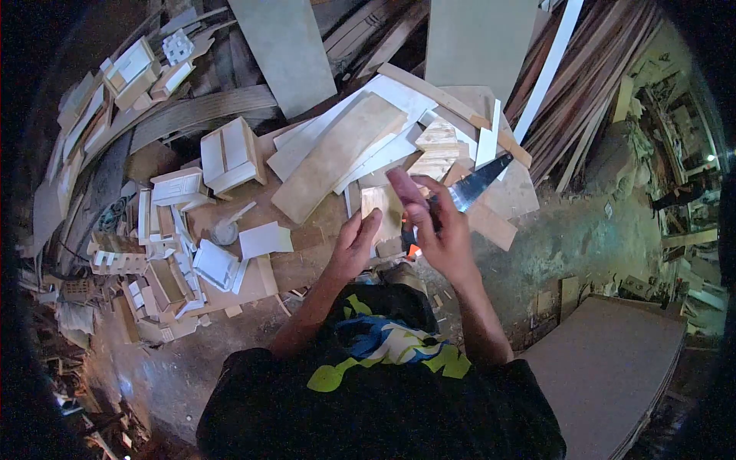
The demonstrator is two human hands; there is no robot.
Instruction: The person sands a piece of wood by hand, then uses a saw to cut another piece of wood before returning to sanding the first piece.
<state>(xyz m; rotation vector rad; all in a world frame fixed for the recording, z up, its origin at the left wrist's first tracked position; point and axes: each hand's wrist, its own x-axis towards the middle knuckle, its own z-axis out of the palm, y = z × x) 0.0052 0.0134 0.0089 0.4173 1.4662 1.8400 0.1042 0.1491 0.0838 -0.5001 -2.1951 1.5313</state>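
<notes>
left hand (355,242) clamped on small wood block (377,205) | right hand (443,234) gripping handsaw (479,181) | risk: handsaw just beside left hand, a slip could cut it

Both bare forearms reach away from the body and converge at the middle of the scene. The left hand (353,245) shows its back, thumb raised towards the right, fingers partly curled. The right hand (443,234), just beside it, is clenched, its forefinger stretched out far-left.
</notes>
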